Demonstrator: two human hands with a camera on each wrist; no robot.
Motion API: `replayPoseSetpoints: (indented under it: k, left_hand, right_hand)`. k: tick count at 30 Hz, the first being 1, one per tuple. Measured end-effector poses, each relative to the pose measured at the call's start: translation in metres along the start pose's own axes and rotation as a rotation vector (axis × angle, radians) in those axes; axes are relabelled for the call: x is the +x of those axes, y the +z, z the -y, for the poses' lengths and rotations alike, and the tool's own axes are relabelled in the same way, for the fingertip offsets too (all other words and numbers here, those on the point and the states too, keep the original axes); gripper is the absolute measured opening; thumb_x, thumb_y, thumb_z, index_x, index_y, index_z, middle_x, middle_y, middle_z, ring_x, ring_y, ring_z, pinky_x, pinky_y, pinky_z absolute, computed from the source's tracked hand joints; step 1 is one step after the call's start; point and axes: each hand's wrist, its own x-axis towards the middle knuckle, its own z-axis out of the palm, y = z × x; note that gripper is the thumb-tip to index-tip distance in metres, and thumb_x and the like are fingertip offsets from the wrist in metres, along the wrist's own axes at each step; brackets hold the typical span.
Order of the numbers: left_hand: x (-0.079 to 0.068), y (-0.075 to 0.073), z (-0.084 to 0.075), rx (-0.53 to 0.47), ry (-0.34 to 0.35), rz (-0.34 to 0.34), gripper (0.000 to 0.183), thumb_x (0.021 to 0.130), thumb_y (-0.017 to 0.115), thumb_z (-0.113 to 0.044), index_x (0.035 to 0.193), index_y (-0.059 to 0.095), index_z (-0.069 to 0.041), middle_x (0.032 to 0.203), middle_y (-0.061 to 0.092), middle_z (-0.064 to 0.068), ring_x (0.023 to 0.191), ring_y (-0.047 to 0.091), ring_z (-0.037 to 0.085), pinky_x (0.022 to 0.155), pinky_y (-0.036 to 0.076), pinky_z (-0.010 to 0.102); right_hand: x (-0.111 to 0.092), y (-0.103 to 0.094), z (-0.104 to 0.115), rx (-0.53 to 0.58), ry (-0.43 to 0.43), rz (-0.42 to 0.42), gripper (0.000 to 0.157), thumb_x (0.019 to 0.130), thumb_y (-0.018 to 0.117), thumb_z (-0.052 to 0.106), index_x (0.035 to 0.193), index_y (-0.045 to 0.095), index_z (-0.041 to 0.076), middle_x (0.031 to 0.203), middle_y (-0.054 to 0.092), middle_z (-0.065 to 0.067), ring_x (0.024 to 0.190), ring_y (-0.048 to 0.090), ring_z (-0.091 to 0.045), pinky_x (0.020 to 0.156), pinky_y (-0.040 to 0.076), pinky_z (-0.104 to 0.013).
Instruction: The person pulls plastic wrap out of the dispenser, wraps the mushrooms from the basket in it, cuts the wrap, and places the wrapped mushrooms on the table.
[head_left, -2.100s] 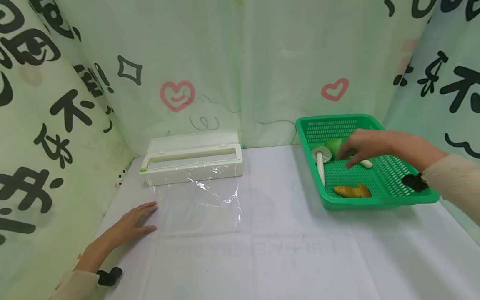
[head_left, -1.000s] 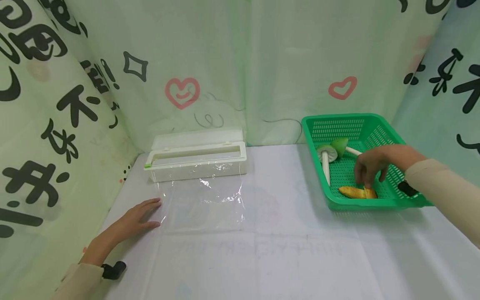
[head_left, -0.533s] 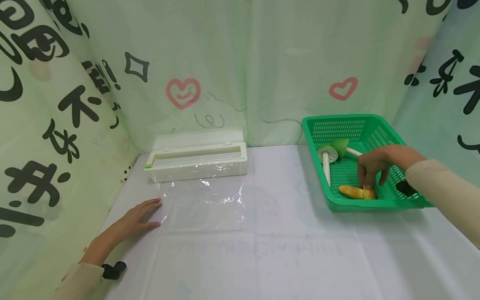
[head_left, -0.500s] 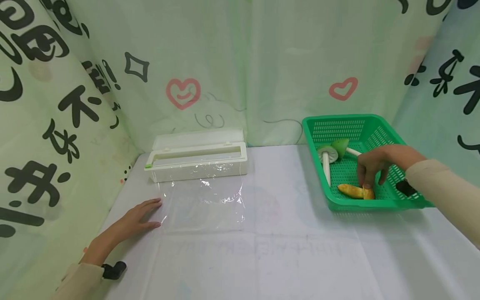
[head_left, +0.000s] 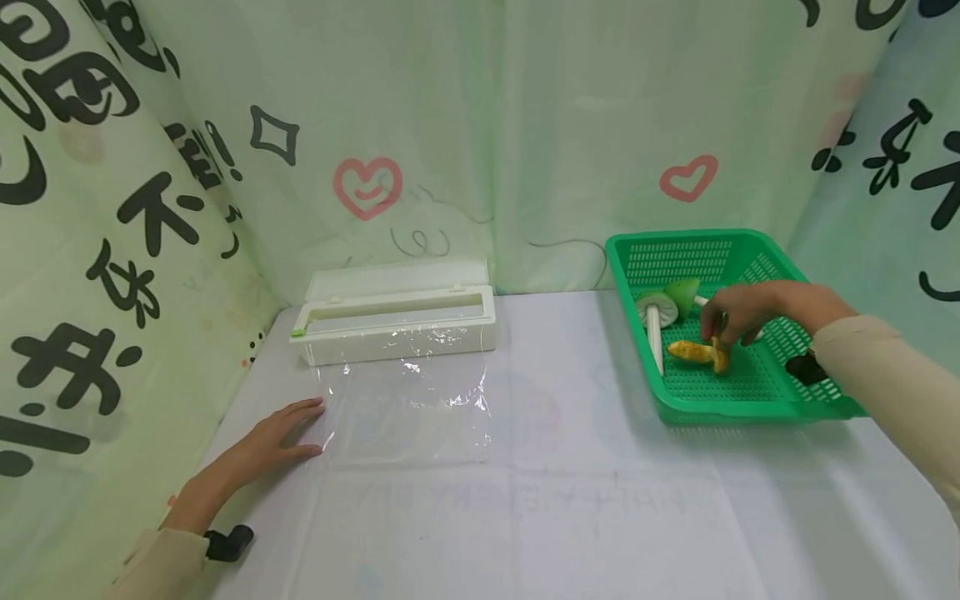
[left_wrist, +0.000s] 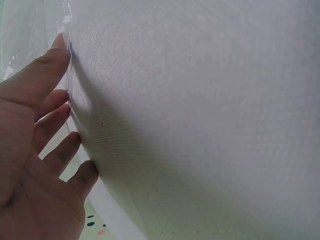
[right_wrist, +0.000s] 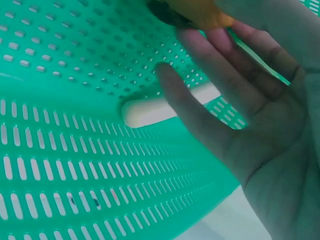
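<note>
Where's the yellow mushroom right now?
In the head view, the yellow mushroom is on the right side, inside the green basket. The right hand pinches one end of it, just right of a long white mushroom stem.

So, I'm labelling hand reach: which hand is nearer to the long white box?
Left. The left hand is in front of the white box, by the left edge of the clear film; the right hand is farther right, in the green basket, pinching a yellow piece.
</note>
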Motion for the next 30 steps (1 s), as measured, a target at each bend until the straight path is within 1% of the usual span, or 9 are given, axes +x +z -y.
replayPoseSetpoints:
  k: [3,6,8,12,15,19,22,26,30]
  left_hand:
    - [0.000,0.000,-0.001,0.002,0.000,-0.001,0.067,0.086,0.081,-0.021,0.138,0.053,0.009,0.145,0.049,0.030,0.134,0.044,0.054,0.107,0.038,0.066]
    - [0.000,-0.001,0.000,0.015,0.001,0.000,0.068,0.085,0.082,-0.021,0.138,0.053,0.009,0.145,0.049,0.030,0.133,0.044,0.053,0.106,0.038,0.066]
    - [0.000,-0.001,0.000,0.016,0.000,0.001,0.068,0.085,0.082,-0.022,0.138,0.053,0.009,0.145,0.049,0.030,0.133,0.044,0.053,0.106,0.039,0.066]
    - [0.000,0.000,0.000,0.010,0.002,0.000,0.067,0.086,0.081,-0.022,0.138,0.053,0.009,0.145,0.049,0.030,0.134,0.044,0.053,0.106,0.038,0.066]
    - [-0.001,0.000,0.000,0.003,-0.004,0.001,0.066,0.087,0.080,-0.023,0.139,0.053,0.008,0.146,0.049,0.030,0.134,0.043,0.053,0.107,0.038,0.066]
    - [-0.001,0.002,0.002,-0.002,-0.004,-0.004,0.067,0.087,0.080,-0.023,0.139,0.053,0.008,0.146,0.048,0.030,0.134,0.043,0.053,0.107,0.038,0.066]
    - [-0.001,0.003,0.003,-0.004,0.001,-0.008,0.066,0.087,0.080,-0.022,0.139,0.053,0.009,0.146,0.048,0.030,0.134,0.043,0.053,0.107,0.037,0.066]
    - [-0.002,0.002,0.002,-0.012,-0.011,-0.003,0.066,0.089,0.078,-0.023,0.141,0.052,0.008,0.148,0.047,0.029,0.136,0.041,0.053,0.108,0.037,0.066]
    - [-0.001,0.001,0.003,-0.012,-0.020,0.000,0.067,0.089,0.079,-0.024,0.141,0.051,0.008,0.148,0.047,0.029,0.136,0.041,0.053,0.108,0.037,0.066]
  right_hand:
    - [0.000,-0.001,-0.003,-0.080,-0.067,-0.074,0.026,0.088,0.068,0.000,0.113,0.063,-0.005,0.107,0.063,-0.011,0.091,0.057,-0.021,0.073,0.054,-0.037]
    - [0.002,0.001,-0.006,-0.166,-0.108,-0.142,0.027,0.086,0.072,0.000,0.112,0.064,-0.003,0.108,0.064,-0.009,0.097,0.061,-0.024,0.080,0.056,-0.038]
    - [0.004,0.003,-0.008,-0.195,-0.121,-0.177,0.028,0.084,0.075,0.001,0.110,0.065,0.000,0.109,0.064,-0.008,0.100,0.063,-0.027,0.083,0.057,-0.041]
    - [0.009,0.006,-0.010,-0.249,-0.153,-0.211,0.031,0.081,0.078,-0.002,0.109,0.069,0.004,0.110,0.065,-0.006,0.103,0.064,-0.030,0.087,0.057,-0.045]
    - [0.013,0.007,-0.009,-0.251,-0.185,-0.193,0.029,0.083,0.075,-0.006,0.110,0.071,0.004,0.112,0.066,-0.007,0.105,0.064,-0.034,0.088,0.057,-0.046]
    - [0.016,0.006,-0.008,-0.187,-0.174,-0.147,0.033,0.087,0.067,-0.009,0.119,0.068,0.000,0.121,0.064,-0.016,0.112,0.062,-0.042,0.085,0.059,-0.042]
    - [0.016,0.006,-0.008,-0.132,-0.135,-0.138,0.039,0.090,0.063,-0.006,0.129,0.060,-0.008,0.126,0.061,-0.025,0.116,0.059,-0.047,0.082,0.059,-0.039]
    - [0.011,0.006,-0.009,-0.027,-0.051,-0.077,0.048,0.101,0.058,0.007,0.137,0.043,-0.020,0.133,0.049,-0.042,0.121,0.053,-0.054,0.085,0.060,-0.044]
    - [0.007,0.009,-0.014,0.090,0.022,-0.004,0.052,0.109,0.048,0.015,0.141,0.032,-0.023,0.141,0.035,-0.050,0.123,0.052,-0.055,0.088,0.059,-0.049]
